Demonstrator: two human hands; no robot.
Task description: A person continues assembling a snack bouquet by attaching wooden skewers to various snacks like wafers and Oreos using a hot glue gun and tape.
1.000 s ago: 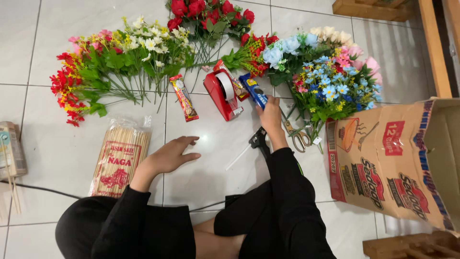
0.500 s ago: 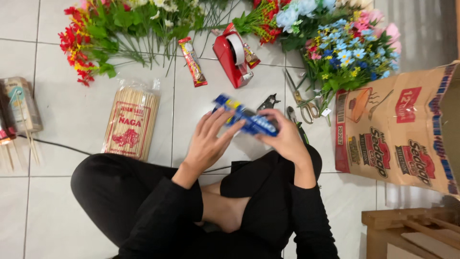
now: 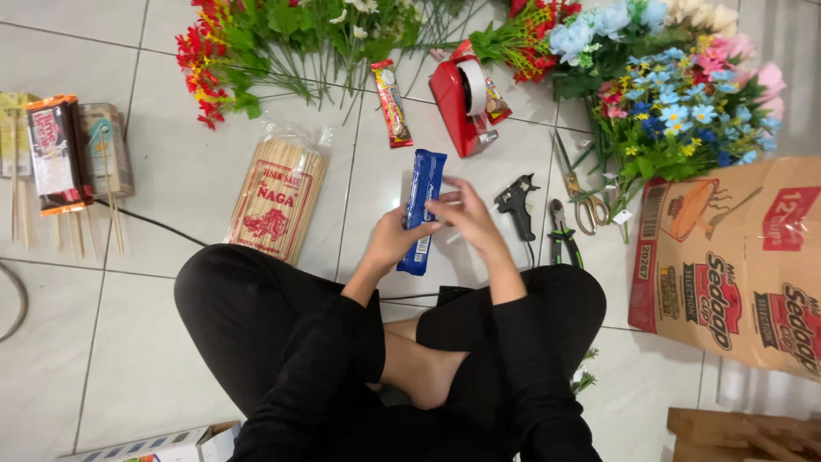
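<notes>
I sit cross-legged on a white tiled floor. A long blue snack packet [image 3: 423, 201] stands upright between both hands above my knees. My left hand [image 3: 392, 239] grips its lower part from the left. My right hand [image 3: 466, 218] touches its middle from the right, fingers spread over the wrapper. Right of the hands lie a black glue gun [image 3: 516, 204], pliers [image 3: 562, 233] and scissors [image 3: 583, 204].
Artificial flowers [image 3: 658, 103] lie in a row along the top. A red tape dispenser [image 3: 462, 103], a red snack bar [image 3: 392, 103], a bag of wooden skewers [image 3: 278, 198], packets on sticks [image 3: 56, 154] and a cardboard box [image 3: 735, 265] surround me.
My right hand picked the blue packet up from beside the tape dispenser and brought it over my lap. My left hand left the floor and joined it. The packet turned from slanted to upright.
</notes>
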